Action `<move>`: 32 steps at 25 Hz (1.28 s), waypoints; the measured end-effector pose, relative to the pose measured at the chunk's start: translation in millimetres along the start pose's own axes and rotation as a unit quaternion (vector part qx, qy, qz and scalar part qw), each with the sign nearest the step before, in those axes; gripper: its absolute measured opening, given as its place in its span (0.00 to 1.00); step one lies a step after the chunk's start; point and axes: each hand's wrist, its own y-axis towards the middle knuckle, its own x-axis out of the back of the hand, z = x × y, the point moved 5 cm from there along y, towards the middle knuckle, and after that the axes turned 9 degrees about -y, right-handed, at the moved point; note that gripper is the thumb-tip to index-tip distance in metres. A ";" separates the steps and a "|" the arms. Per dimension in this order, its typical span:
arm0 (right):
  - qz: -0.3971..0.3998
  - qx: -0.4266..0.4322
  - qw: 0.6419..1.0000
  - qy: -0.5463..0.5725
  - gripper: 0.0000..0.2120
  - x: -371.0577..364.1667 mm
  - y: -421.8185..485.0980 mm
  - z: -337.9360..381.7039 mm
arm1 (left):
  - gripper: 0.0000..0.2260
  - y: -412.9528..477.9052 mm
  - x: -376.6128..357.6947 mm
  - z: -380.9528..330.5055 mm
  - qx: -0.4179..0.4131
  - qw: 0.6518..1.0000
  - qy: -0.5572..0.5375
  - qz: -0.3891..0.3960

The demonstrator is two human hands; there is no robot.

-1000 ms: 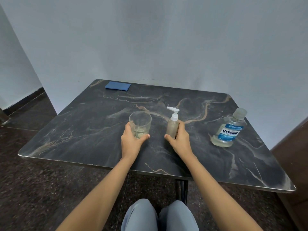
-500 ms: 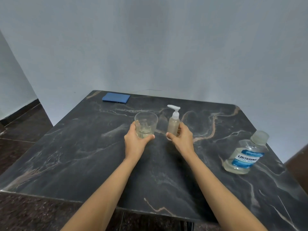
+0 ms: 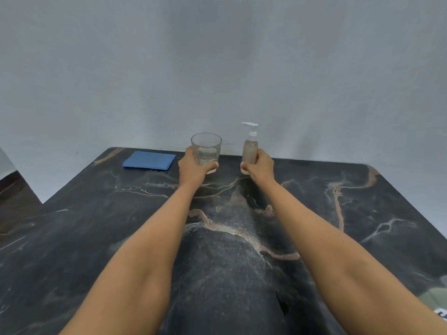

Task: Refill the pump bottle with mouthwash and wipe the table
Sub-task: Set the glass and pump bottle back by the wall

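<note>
My left hand [image 3: 193, 168] grips a clear glass tumbler [image 3: 206, 148] with a little liquid in its bottom, near the table's far edge. My right hand [image 3: 259, 168] grips the lower part of a small pump bottle [image 3: 250, 151] with a white pump head and pale cloudy liquid inside. Glass and bottle stand upright side by side, a hand's width apart. A folded blue cloth [image 3: 149, 160] lies flat to the left of the glass. Only a sliver of the mouthwash bottle [image 3: 439, 308] shows at the lower right edge of the view.
The dark marble-pattern table [image 3: 225, 250] fills most of the view, and both my forearms stretch across it. A plain grey wall rises right behind its far edge. Dark floor shows past the table's left side.
Both hands have carried the glass and the pump bottle away from me toward the far edge of the table. The mouthwash bottle has slid almost out of view at lower right.
</note>
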 end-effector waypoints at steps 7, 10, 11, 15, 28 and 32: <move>0.010 0.020 1.000 -0.006 0.16 -23.3 23.1 -16.3 | 0.35 42.4 -20.4 15.3 -0.011 1.000 -0.014 0.016; 0.017 0.027 0.999 -0.014 0.18 -24.6 24.7 -17.6 | 0.36 45.6 -23.2 18.9 -0.008 1.000 -0.002 0.026; 0.018 0.028 0.999 -0.016 0.18 -24.7 24.6 -18.1 | 0.36 44.6 -24.1 21.0 -0.003 1.000 -0.003 0.028; 0.022 0.025 0.999 -0.023 0.20 -26.6 23.5 -19.8 | 0.36 39.7 -27.4 26.8 0.018 0.999 -0.012 0.033; 0.011 -0.011 0.998 -0.068 0.27 20.9 -83.9 0.1 | 0.42 -77.0 8.3 -21.6 0.045 0.996 0.068 0.047; 0.001 -0.004 1.000 -0.031 0.26 60.7 -156.1 16.8 | 0.40 -148.2 21.5 -53.1 0.029 0.994 0.075 0.077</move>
